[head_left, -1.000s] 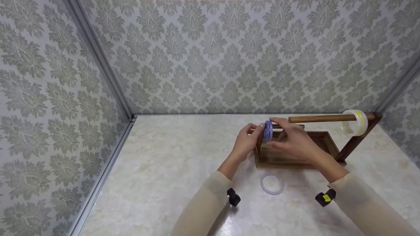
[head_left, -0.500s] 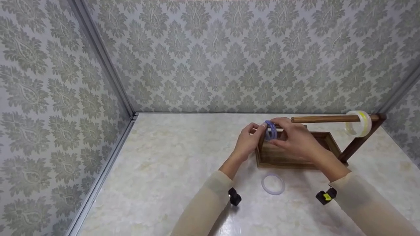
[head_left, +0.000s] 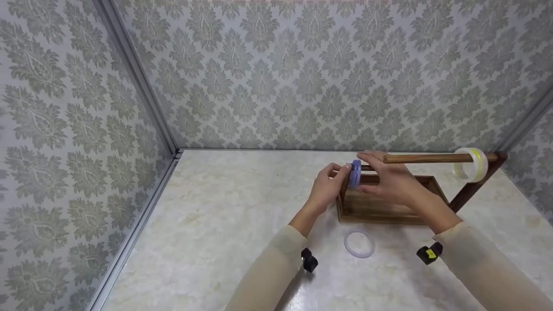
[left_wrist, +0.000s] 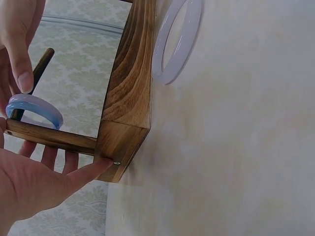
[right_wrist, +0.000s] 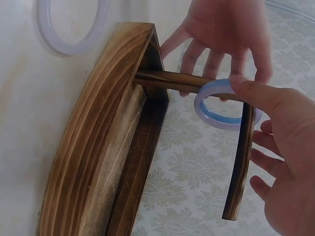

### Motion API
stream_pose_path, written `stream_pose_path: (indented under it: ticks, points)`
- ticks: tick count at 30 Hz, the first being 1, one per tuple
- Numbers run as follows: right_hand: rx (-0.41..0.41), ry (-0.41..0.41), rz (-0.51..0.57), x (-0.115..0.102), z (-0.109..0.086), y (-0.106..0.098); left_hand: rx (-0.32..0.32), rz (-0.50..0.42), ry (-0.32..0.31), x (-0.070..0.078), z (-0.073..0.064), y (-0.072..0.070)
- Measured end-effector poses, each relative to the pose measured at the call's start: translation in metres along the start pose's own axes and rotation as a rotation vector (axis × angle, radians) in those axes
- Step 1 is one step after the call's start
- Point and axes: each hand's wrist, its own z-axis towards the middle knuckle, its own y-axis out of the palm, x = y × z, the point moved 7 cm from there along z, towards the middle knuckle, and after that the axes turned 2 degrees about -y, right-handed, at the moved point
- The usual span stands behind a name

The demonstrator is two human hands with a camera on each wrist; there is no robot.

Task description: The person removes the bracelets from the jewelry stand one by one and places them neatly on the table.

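1. The left hand (head_left: 327, 185) grips the short post (left_wrist: 54, 136), its thumb at the top and its other fingers somewhat spread behind, the lowest reaching the corner of the wooden tray (head_left: 384, 219).
2. The right hand (head_left: 395, 181) pinches the two-tone bangle (head_left: 355, 173), blue and lilac, its thumb on the ring and its forefinger by the upper edge; the remaining fingers bend on the far side. How firmly they press, I cannot tell.
3. That bangle hangs around the short rod (left_wrist: 43, 69), just beside the left thumb, between it and the right fingertips. Whether it is one ring or two is hard to tell.
4. To the right of the right fingers, the long rod (head_left: 432, 159) runs to the tall post (head_left: 477, 183). The white bangle (head_left: 480, 166), marked with yellow, hangs around it near that post, well apart from the fingers.
5. Below both hands' fingers, nearer the person, the pale lilac ring (head_left: 360, 255) lies flat on the table (head_left: 233, 242), near the tray's front.
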Motion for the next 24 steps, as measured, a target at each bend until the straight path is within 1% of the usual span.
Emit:
stream_pose_path:
  ticks: [4, 8, 18, 24]
  points:
    - [-0.059, 0.044, 0.043, 0.0044, 0.0007, 0.0065, 0.0, 0.017, -0.02, -0.0022, -0.0016, 0.001]
    - [-0.065, 0.033, 0.057, 0.0041, 0.0037, 0.0098, 0.005, 0.021, -0.019, -0.0022, -0.002, 0.0001]
    - [-0.01, 0.018, 0.015, 0.0074, 0.0054, 0.0102, 0.005, 0.011, -0.024, -0.0014, -0.0014, 0.0013]
    - [0.04, -0.023, -0.003, 0.0065, 0.0067, 0.0102, 0.007, 0.01, -0.01, -0.0002, 0.0002, 0.0005]
